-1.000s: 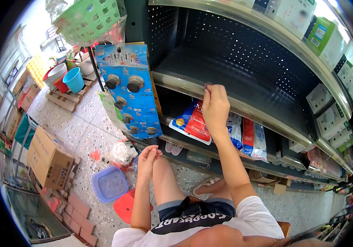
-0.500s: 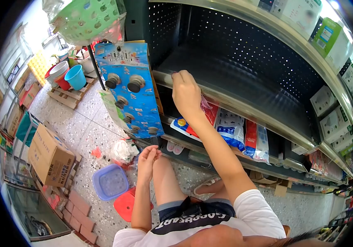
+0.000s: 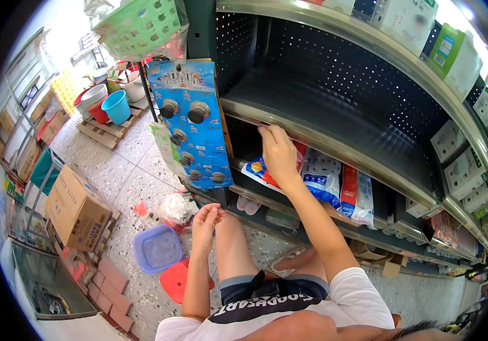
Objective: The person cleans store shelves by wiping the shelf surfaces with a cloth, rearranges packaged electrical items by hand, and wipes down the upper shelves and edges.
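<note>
My right hand (image 3: 280,152) is closed, its fingers curled at the metal front edge (image 3: 312,146) of the dark shelf. What it holds, if anything, I cannot make out. Just below it, plastic packs lie on the lower shelf, among them a blue and white pack (image 3: 320,179) and a red and white pack (image 3: 356,196). Low in front of my body, my left hand (image 3: 206,224) is closed with thumb and fingers pinched together. Whatever is between them is too small to tell. The left hand is above the floor, near a white plastic bag (image 3: 177,209).
A blue hanging card with dark round knobs (image 3: 199,112) hangs left of the shelf, below a green basket (image 3: 139,28). On the floor are a purple basin (image 3: 157,248), a red stool (image 3: 177,281) and a cardboard box (image 3: 77,209). Boxes (image 3: 449,139) stand at the shelf's right end.
My right hand has moved down from the upper side of the shelf edge to its front and slightly right. The view has shifted a little. My left hand stays pinched in nearly the same place.
</note>
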Action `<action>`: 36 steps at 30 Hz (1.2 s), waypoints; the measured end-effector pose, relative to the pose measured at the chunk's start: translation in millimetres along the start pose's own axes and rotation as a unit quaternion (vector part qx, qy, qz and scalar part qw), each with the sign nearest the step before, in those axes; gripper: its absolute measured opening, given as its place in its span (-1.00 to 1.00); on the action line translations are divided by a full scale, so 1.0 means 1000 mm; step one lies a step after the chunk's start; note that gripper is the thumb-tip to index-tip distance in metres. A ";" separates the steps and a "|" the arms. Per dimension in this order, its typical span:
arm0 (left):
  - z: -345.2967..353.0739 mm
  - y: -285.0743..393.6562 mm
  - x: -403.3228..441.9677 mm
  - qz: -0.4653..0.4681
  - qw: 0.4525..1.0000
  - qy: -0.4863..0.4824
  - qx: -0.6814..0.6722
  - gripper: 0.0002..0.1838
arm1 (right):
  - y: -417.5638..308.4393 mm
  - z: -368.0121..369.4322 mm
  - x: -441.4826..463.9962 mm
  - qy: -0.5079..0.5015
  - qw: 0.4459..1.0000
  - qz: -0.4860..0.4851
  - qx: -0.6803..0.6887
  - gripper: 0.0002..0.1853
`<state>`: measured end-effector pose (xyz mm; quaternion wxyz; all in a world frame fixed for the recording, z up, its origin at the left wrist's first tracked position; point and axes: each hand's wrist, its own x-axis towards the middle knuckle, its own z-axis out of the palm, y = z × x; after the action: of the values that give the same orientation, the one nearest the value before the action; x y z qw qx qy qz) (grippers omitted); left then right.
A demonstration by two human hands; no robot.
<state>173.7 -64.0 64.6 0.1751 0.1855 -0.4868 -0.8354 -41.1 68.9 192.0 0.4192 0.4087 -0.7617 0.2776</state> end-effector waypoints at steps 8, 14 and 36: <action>-0.005 0.000 0.005 -0.005 1.000 -0.017 0.011 -0.80 | 0.000 -0.013 -0.007 0.089 0.994 0.057 -0.016 -0.90; -0.014 -0.006 0.011 -0.009 1.000 -0.011 0.008 -0.79 | -0.012 0.023 0.010 0.122 0.991 0.051 0.003 -0.96; -0.025 0.001 -0.007 -0.006 1.000 0.027 0.011 -0.80 | -0.028 0.060 0.025 0.008 1.000 -0.004 -0.008 -0.81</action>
<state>191.9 -79.3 55.0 0.1811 0.2128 -0.4899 -0.8258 -49.5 -1.1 186.8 0.4297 0.4064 -0.7589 0.2725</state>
